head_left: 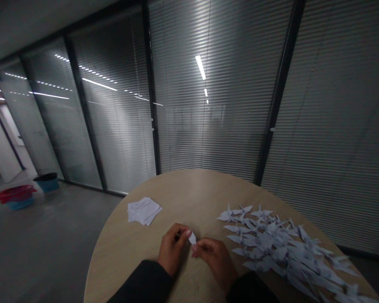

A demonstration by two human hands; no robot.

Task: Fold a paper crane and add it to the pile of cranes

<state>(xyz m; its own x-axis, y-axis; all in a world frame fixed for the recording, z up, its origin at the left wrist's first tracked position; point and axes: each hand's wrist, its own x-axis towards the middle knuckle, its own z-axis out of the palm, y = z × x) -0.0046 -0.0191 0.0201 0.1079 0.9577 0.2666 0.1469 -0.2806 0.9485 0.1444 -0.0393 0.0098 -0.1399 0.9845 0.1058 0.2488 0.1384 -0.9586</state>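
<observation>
Between my two hands is a small folded piece of white paper (192,238), narrow and pointed, held above the round table. My left hand (173,246) pinches its upper left end between thumb and fingers. On its lower right end, my right hand (214,255) closes with thumb and forefinger. To the right of my hands lies a large heap of folded paper cranes (271,242), spread toward the table's right edge. Beyond my left hand sits a loose stack of square paper sheets (144,210) with print on the top one.
The round wooden table (196,185) stands close to a glass partition with blinds (214,139). On the floor at the left are a blue bin with a red liner (19,198) and a blue bin with a black liner (47,183). A door stands open at far left.
</observation>
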